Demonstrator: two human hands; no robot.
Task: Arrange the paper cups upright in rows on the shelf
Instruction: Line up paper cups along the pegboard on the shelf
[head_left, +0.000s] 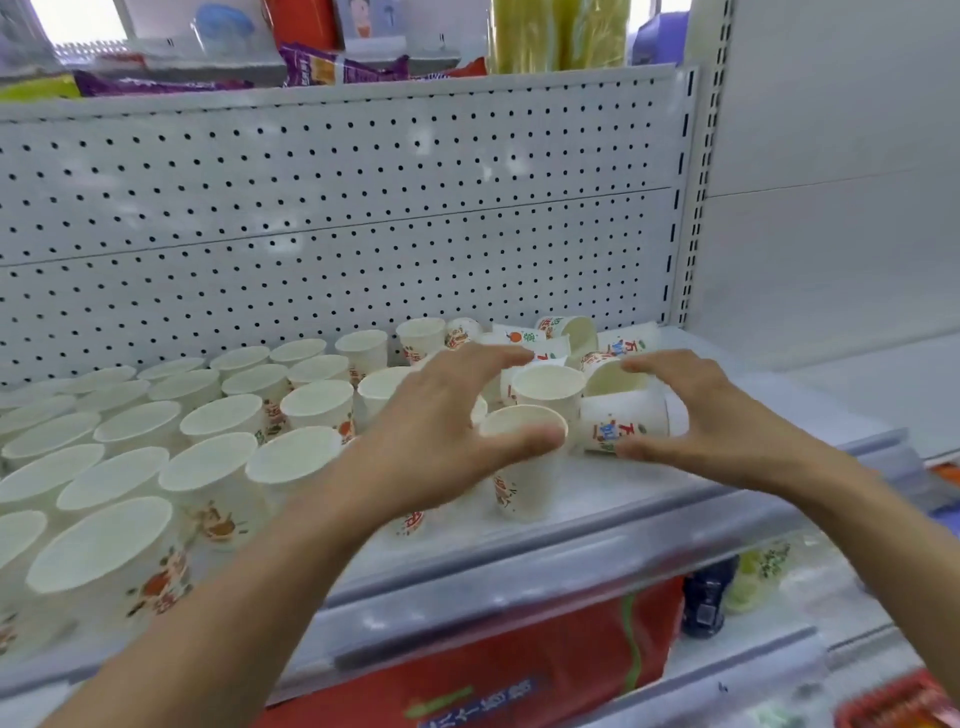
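Starting at the lower left of the frame, finding the upright rows (98, 545) already standing rim against rim along the shelf (649, 483), filling its left and centre. Reaching in just right of centre with the left hand (441, 431), fingers splayed wide and holding nothing, thumb crossing in front of the rim of a lone upright cup (519, 488). Risking a knock here: being light and empty means tipping at a brush, and falling leftwards means probably taking neighbours down in a chain. Spanning a toppled cup (623, 421) with the right hand (717, 421), fingers arching above it and thumb below, spread rather than clamped, though blurring too much for judging actual contact. Risking a crushed wall by squeezing thin paper too hard, or rolling the cup off the front lip towards the lower right by fumbling the pick-up. Further back, right of centre, leaving a heap of fallen cups (561, 338) lying against the pegboard (363, 234), and risking scattering them by dragging fingers through while lifting.
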